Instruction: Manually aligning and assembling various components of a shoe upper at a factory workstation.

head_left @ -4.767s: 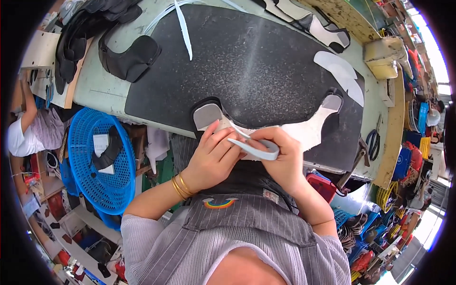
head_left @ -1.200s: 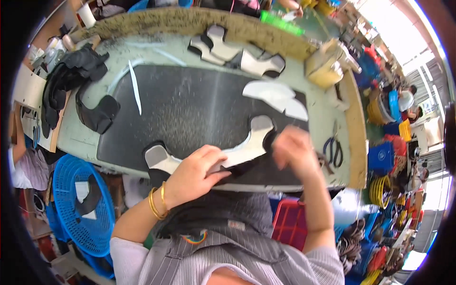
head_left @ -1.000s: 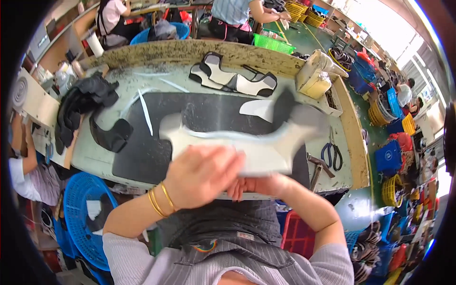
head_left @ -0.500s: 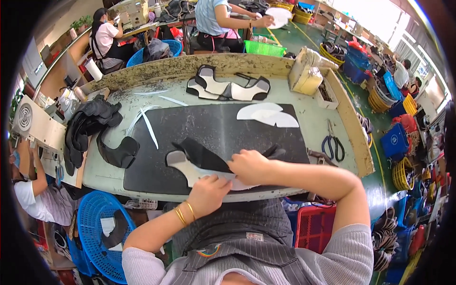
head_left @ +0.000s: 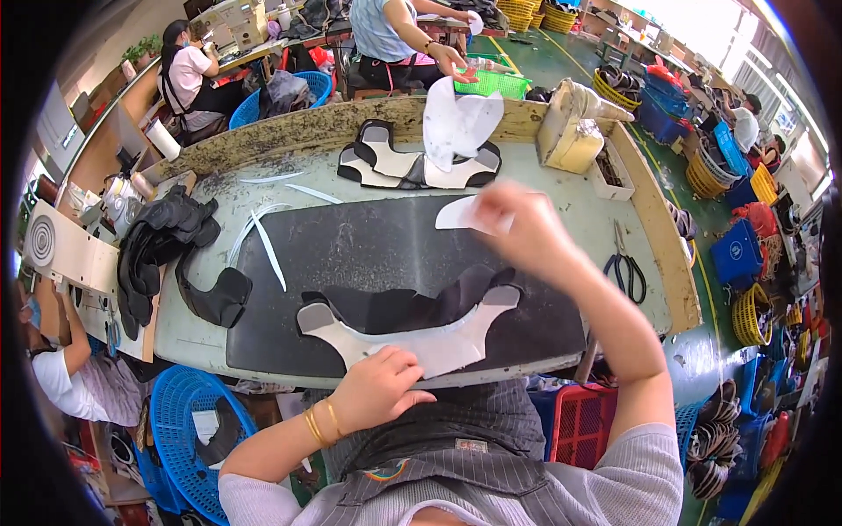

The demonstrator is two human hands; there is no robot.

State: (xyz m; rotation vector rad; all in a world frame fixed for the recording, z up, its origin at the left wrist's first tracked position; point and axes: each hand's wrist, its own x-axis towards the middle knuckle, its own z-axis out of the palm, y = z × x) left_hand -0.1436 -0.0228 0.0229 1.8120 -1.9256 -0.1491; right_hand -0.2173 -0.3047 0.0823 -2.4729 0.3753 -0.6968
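Observation:
On the black mat lies a curved shoe upper (head_left: 438, 342), its light lining facing up, with a white piece along its near edge and black material behind. My left hand (head_left: 383, 383) holds that near edge at the table's front, fingers bent over it and thumb stuck out. My right hand (head_left: 526, 230), smeared by motion, is at a white cut-out piece (head_left: 454, 213) on the far right of the mat. Whether it grips the piece cannot be made out. Beyond, larger white cut-outs (head_left: 460, 123) hang below a co-worker's hand (head_left: 449, 63), over lined uppers (head_left: 386, 167).
Black upper parts (head_left: 167, 237) are heaped at the left, near thin white strips (head_left: 267, 250). Scissors (head_left: 624, 270) lie right of the mat. A yellowish block (head_left: 566, 136) stands at the back right. Raised boards (head_left: 263, 131) edge the table. A blue basket (head_left: 189, 438) stands lower left.
My right hand has left the upper and moved away toward the white cut-outs. The upper now lies spread wider. The co-worker's hand has come over the table's far edge with white pieces.

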